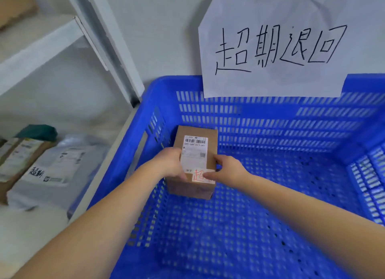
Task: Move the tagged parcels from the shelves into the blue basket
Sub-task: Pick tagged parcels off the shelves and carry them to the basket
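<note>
Head view, nearest first: two bare forearms reach forward over the near wall of the blue slotted plastic basket (pixel 312 116). The left hand (pixel 169 164) grips the left side of a small brown cardboard parcel (pixel 194 164), fingers curled round its edge. The right hand (pixel 226 170) holds the right side, thumb laid across the top near the white tag with red handwriting (pixel 203 175), the other fingers wrapped round the side.

The parcel stands inside the basket near its left wall. Whether it rests on the perforated floor or hangs just above it I cannot tell. It is a plain, squarish carton with a white barcode shipping label (pixel 194 151) on top and looks rigid and undamaged.

As a judgement, this parcel is all but delivered, with only the letting go left. No other parcel shows in the basket.

Farther left, on the white metal shelf (pixel 41 47), a grey plastic mailer bag with black handwriting (pixel 52 168) and a brown box beside it (pixel 12 164) remain, so more moving seems due. Behind the basket hangs a white paper sign with large black characters (pixel 277 45).
</note>
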